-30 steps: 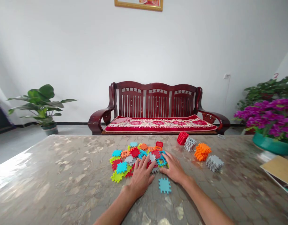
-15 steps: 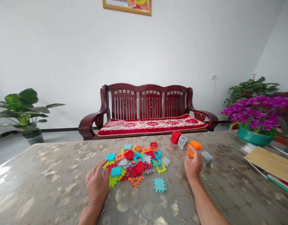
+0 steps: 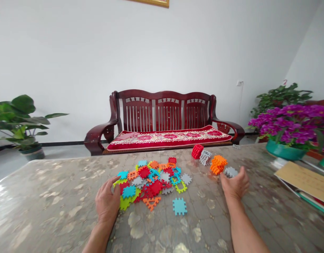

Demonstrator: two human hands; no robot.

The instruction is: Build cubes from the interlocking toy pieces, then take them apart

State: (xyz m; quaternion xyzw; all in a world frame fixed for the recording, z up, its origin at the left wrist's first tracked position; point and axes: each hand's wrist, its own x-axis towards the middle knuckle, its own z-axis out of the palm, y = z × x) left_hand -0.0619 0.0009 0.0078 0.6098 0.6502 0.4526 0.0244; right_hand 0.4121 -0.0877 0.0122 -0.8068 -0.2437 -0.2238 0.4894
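Note:
A pile of flat, toothed plastic tiles (image 3: 153, 177) in red, blue, orange, grey and yellow-green lies mid-table. My left hand (image 3: 107, 202) rests at the pile's left edge, fingers loosely bent and touching a yellow-green tile (image 3: 124, 203), holding nothing I can make out. One blue tile (image 3: 179, 206) lies alone in front of the pile. To the right stand a red stack (image 3: 197, 151), a grey stack (image 3: 205, 157) and an orange stack (image 3: 218, 164). My right hand (image 3: 234, 185) is closed around a second grey stack (image 3: 230, 172) just right of the orange one.
The marbled table (image 3: 58, 196) has a glossy cover. Purple flowers in a green pot (image 3: 283, 151) and a brown envelope on books (image 3: 304, 180) sit at the right. Behind the table are a red wooden bench (image 3: 164, 121) and a leafy plant (image 3: 21, 121).
Both hands left the middle of the pile. My left hand moved to its left edge. My right hand went right, past the orange stack, and closed on the grey stack.

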